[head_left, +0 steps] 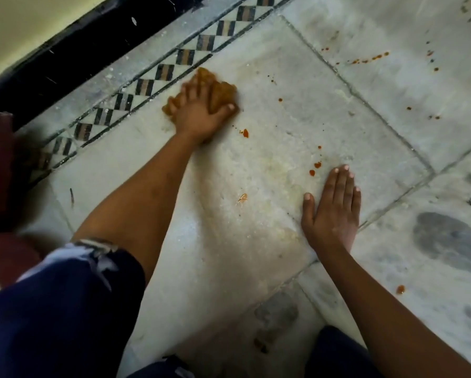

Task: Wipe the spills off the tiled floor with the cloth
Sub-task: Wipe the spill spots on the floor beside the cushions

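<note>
1. Left hand (199, 113) reaches far forward on a straight arm, palm down, pressing an orange-brown cloth (218, 95) against the floor; fingers are spread and blurred over the cloth, thumb out to the right along its edge; the cloth is bunched beneath the hand, showing above and to both sides of it.
2. Right hand (332, 211) lies flat on the floor, palm down, fingers straight and close together, thumb spread to the left; it holds nothing; the forearm runs back toward the lower right corner.
3. Cloth sits on a large pale tile (270, 132), just beside the checkered border strip (147, 85) near the dark skirting (65, 58) at the wall.
4. Red-orange spill drops (245, 133) lie just right of the cloth hand; more drops (315, 167) sit just beside the right hand's fingertips; further splatters (370, 59) dot the next tile, well apart.
5. Dark blue trousers (51, 309) cover the knee at the lower left.
</note>
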`<state>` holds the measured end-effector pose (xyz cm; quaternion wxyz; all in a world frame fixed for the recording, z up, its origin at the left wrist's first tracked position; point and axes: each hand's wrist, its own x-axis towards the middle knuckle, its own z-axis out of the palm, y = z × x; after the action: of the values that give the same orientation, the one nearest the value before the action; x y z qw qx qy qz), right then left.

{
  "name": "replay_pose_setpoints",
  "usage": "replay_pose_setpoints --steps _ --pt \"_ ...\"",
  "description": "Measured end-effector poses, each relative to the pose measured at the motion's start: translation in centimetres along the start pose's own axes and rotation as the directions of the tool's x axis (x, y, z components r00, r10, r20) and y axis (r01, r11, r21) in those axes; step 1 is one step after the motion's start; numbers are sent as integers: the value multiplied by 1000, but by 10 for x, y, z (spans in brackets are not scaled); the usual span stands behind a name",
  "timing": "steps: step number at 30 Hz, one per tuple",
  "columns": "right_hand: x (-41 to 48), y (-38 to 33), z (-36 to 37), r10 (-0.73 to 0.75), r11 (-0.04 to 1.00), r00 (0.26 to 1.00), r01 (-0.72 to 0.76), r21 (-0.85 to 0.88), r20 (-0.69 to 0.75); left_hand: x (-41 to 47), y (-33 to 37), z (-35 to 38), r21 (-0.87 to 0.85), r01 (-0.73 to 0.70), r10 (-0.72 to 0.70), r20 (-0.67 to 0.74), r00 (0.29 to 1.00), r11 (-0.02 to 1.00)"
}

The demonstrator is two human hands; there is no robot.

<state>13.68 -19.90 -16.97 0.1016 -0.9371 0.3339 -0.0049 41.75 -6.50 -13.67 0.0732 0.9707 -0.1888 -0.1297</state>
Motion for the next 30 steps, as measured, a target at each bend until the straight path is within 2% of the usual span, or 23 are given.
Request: replay_pose_setpoints --steps 2,4,6,7,8,10,12,14,17,19,21,22,23,25,27,30 --pt "0 0 -1 5 1000 1000 -5 -1 9 -23 18 12 89 -202 200 36 979 975" --pt "0 0 -2 6 1000 1000 -6 -3 11 -58 13 20 122 -439 437 44 899 890" --pt "0 0 -1 13 1000 1000 -13 4 9 -79 -12 22 132 -580 579 45 814 804" --pt "0 0 -1 18 1000 1000 -18 7 8 -79 -25 20 135 -580 579 47 814 804" --pt "1 0 -1 22 1000 1000 -23 9 9 -71 -35 15 135 -532 531 48 846 836" --pt "0 -1 -2 18 1000 1000 -18 7 8 -44 -41 7 132 -359 359 25 933 924" --pt "1 0 -1 21 1000 1000 -21 9 5 -6 -24 2 110 -202 202 9 979 973" --pt "1 -1 -2 19 1000 1000 -19 16 0 26 7 -1 90 -150 149 24 989 985" --pt "2 -1 -3 27 999 1000 -27 26 -1 28 53 8 118 -247 241 60 969 962" --pt "2 -2 -3 25 999 1000 -25 29 2 -8 63 21 141 -404 399 62 915 904" --pt "2 -2 -4 34 999 999 -34 31 9 -51 44 29 144 -571 569 58 820 808" --pt "2 -2 -4 38 999 999 -38 35 13 -65 28 31 147 -612 612 55 789 777" --pt "2 -2 -5 41 998 999 -41 39 14 -71 10 30 152 -607 609 41 792 780" --pt "2 -2 -5 47 998 999 -48 40 11 -57 -14 22 135 -489 494 -8 869 862" --pt "2 -2 -6 47 998 999 -48 31 13 -24 -11 12 66 -307 310 -58 949 950" --pt "4 -2 -7 45 999 999 -45 24 12 34 27 5 -16 -181 179 -100 979 983"
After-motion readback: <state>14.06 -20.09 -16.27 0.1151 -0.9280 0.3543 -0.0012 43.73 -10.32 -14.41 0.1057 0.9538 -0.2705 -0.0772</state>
